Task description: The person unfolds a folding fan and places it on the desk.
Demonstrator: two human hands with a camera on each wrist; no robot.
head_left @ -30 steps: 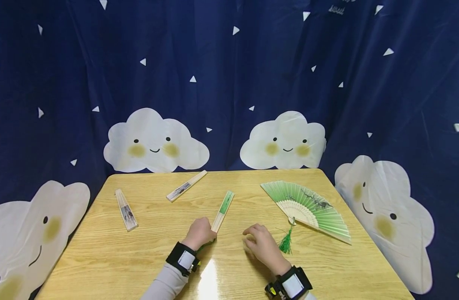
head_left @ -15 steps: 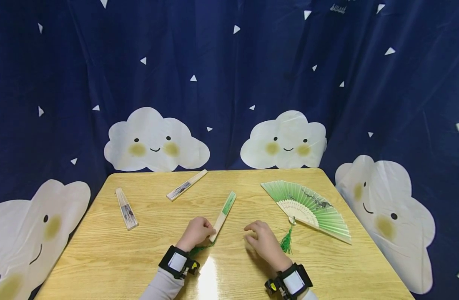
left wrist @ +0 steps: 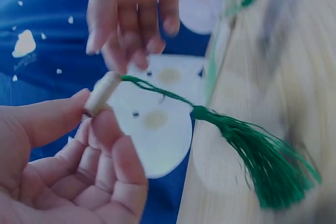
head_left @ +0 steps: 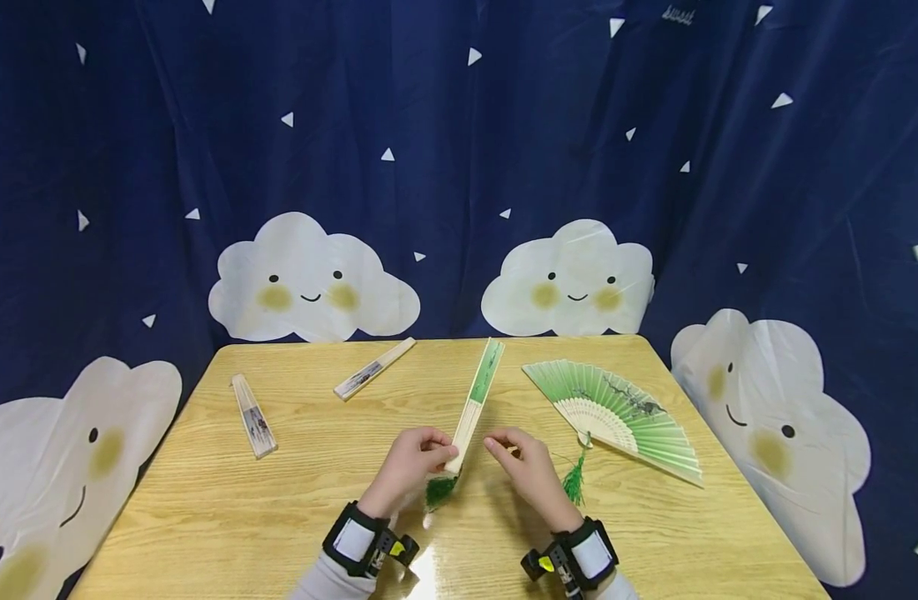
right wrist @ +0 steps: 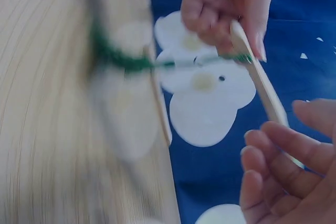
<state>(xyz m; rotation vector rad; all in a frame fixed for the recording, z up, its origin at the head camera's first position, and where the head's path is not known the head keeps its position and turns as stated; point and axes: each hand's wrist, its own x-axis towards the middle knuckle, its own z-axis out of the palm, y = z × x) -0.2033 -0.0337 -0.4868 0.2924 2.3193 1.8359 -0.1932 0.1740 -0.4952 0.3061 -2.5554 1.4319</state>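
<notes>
Your left hand (head_left: 409,462) is clamped on the folded green fan (head_left: 477,406), thumb and fingers pinching its pale slatted base, and you hold it raised above the table (head_left: 196,525) between your two hands. The fan is a slim, straight-sided bar: bare, smooth, cream-coloured ribs at your end, and green pleated leaf packed tight along the far half, with faint dark marks on it. From its base dangles a green tassel (left wrist: 268,156), a thin doubled cord running to a knot and then a skirt of loose, silky threads. Your right hand (head_left: 529,475) is just beside the ribs, its fingers gently bent and the thumb apart from them; whether any fingertip touches the fan, you cannot tell from these views. To the right, a spread fan (head_left: 619,412) lies as a wide, pleated arc, pale green, with a dark branch pattern and a fretted, cream rib section; its own fringed tassel (head_left: 573,482) lies on the wood. On the left rest two narrow folded fans, the nearer one (head_left: 254,418) and the farther one (head_left: 373,369), both pale-ribbed with greyish printed leaf. The tabletop is glossy, yellowish, streaky-grained wood with rounded far corners.
</notes>
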